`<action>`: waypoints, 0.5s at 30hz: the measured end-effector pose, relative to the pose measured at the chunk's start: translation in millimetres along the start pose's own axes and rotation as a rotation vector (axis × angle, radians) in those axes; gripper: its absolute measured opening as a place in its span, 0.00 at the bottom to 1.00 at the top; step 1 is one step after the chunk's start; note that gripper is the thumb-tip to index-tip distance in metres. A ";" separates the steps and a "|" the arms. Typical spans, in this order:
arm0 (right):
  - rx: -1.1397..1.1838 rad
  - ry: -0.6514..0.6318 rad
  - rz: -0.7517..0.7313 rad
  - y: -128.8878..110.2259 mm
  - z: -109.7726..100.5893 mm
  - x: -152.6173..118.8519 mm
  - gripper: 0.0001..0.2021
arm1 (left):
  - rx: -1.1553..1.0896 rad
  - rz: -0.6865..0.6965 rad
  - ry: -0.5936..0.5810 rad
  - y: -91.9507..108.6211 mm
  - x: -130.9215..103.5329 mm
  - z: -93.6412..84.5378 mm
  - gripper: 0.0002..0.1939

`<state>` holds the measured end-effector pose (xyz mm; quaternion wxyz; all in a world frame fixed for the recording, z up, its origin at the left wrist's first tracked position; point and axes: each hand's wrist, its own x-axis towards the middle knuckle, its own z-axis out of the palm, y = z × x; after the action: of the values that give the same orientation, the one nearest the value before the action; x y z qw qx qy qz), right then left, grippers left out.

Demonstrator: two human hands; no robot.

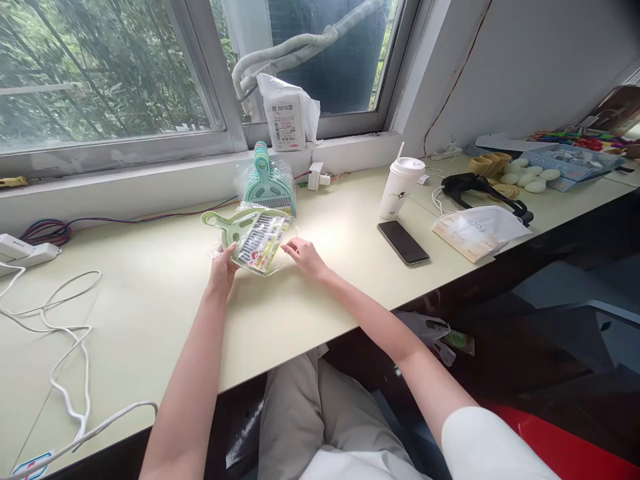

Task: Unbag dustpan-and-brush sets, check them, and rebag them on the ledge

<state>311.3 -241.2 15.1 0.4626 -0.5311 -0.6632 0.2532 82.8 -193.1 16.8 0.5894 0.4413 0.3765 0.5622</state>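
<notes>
Nearest are beige cloth trousers [293, 413], creased in soft folds, below the front edge of a smooth, pale yellow-green tabletop [280, 340]. Above that surface, the pale green plastic dustpan-and-brush set [257, 241] in crinkled clear film is between the two hands, just past the left fingers and to the left of the right fingertips. Its long axis slants from the looped handle at upper left to the broad pan end at lower right, so the left hand [223, 267] is nearer the handle and the right hand [306, 259] faces the wide end. The left hand is closed on the lower-left edge, thumb on top; the right has its fingers curled almost together at the film's right margin, though I cannot tell whether they pinch it. Dark, ridged bristles and a glossy yellow-and-red printed label show through the wrapping. Farther right lies a flat black rectangular smartphone [403, 243], with a tapered white lidded cup [400, 190] and straw behind it. Just beyond the set stands a film-wrapped stack of teal plastic dustpans [270, 187], and on the sill a boxy white carton [287, 123] half wrapped in thin plastic.
</notes>
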 end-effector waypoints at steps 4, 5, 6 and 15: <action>0.407 -0.013 0.301 7.9 2.5 4.5 0.09 | 0.077 -0.094 -0.122 1.7 -3.4 0.9 0.24; 0.458 0.021 0.343 9.9 1.0 5.4 0.08 | 0.107 -0.132 -0.176 1.4 -4.1 1.1 0.26; 0.487 0.066 0.374 11.5 -1.3 6.2 0.09 | 0.138 -0.163 -0.229 0.8 -4.5 0.9 0.28; 0.516 0.004 0.589 11.1 -19.2 11.9 0.08 | 0.301 -0.077 -0.043 -10.5 8.6 -8.2 0.28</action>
<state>333.4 -229.6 18.6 0.4899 -0.5655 -0.3958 0.5325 79.3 -183.5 4.7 0.5454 0.5219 0.4606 0.4669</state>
